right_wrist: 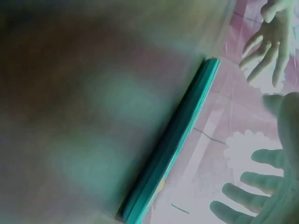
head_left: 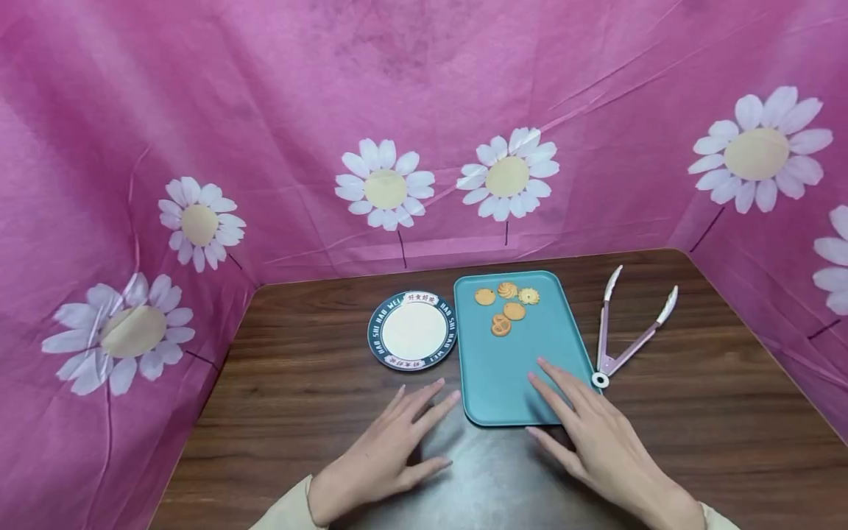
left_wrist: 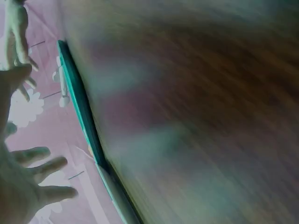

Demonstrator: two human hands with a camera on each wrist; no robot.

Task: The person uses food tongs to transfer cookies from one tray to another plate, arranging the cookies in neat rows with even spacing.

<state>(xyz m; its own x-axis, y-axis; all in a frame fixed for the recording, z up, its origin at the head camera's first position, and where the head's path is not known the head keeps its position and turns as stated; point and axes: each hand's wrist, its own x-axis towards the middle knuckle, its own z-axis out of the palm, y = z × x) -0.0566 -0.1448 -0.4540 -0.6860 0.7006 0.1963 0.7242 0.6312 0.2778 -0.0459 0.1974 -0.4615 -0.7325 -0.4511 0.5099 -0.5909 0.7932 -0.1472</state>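
Observation:
A teal tray (head_left: 510, 368) lies on the dark wooden table (head_left: 298, 397), with several round biscuits (head_left: 507, 305) at its far end. My right hand (head_left: 586, 423) lies flat and open, its fingertips resting on the tray's near right corner. My left hand (head_left: 397, 442) is spread open on the table just left of the tray, holding nothing. A round white plate with a dark lettered rim (head_left: 413, 330) sits left of the tray. Both wrist views are blurred; the tray edge (left_wrist: 79, 105) (right_wrist: 173, 149) and spread fingers (left_wrist: 44, 165) (right_wrist: 247, 179) show in them.
Pink-and-white tongs (head_left: 626, 331) lie open on the table right of the tray. A pink cloth with white daisies (head_left: 424, 132) walls in the table at the back and both sides.

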